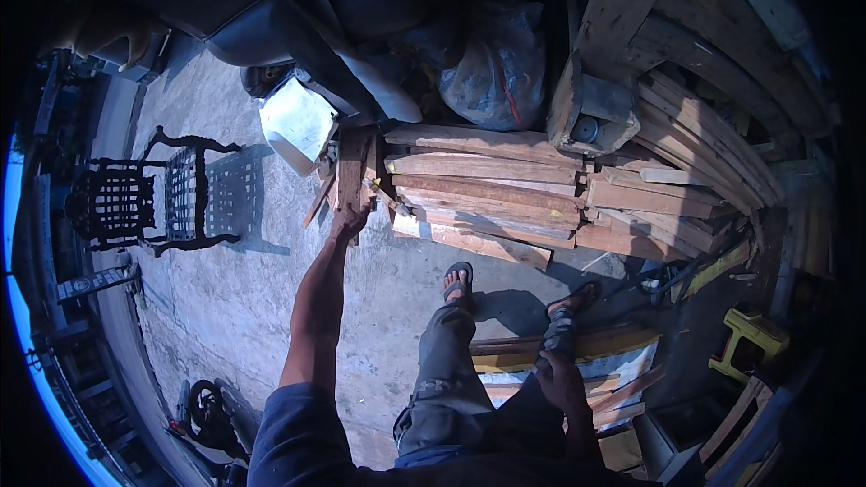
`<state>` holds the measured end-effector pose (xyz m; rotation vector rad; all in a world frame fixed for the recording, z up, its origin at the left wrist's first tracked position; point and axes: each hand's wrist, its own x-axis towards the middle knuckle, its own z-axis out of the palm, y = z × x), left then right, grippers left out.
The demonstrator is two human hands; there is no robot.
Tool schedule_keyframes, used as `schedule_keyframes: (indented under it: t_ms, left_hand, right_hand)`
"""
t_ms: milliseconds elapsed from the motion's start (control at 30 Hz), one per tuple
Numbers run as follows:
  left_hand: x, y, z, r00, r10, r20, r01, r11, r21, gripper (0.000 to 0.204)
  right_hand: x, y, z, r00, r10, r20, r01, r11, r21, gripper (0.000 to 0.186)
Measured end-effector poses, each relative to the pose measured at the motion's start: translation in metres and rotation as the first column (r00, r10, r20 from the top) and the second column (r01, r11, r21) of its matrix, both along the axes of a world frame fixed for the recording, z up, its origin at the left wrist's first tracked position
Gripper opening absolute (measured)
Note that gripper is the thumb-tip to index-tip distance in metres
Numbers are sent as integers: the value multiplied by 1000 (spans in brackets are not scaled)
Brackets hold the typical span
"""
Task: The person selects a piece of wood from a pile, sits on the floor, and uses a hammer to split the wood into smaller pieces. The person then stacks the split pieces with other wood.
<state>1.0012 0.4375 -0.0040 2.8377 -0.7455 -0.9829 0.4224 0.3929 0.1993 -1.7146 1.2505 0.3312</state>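
My left arm stretches forward, and my left hand (350, 219) is closed round the near end of a short wooden board (350, 171) in a small pile. Thin offcuts (388, 198) lie just right of that hand. Beyond it stands a pale, many-sided panel (298, 122) in bright sun. A long stack of rough-sawn planks (487, 189) runs to the right of the pile. My right hand (561, 381) rests against my right leg with nothing visible in it; its fingers lie over the dark trousers.
A carved chair frame with lattice panels (185, 194) stands on the concrete at left. Below it is a motorcycle (212, 415). A plastic bag (496, 72) and wooden box (591, 108) sit behind the planks. At right are a yellow stool (749, 343) and more boards (568, 343).
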Motion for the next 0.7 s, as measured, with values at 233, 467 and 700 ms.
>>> schedule_keyframes:
  t_ms: [233,467,700]
  left_hand:
    - [-154,1,-116,818,-444,-365,87,723,-685,21]
    - [-471,0,-56,393,-610,-688,785,612,-94,32]
    - [-619,-116,-24,428,-572,-699,825,564,43,34]
  right_hand:
    - [-49,-21,10,997,-79,-14,80,997,3,43]
    - [-202,-46,-63,876,-477,68,481,873,-73,44]
    - [-401,-203,-207,138,-983,118,953,165,255,49]
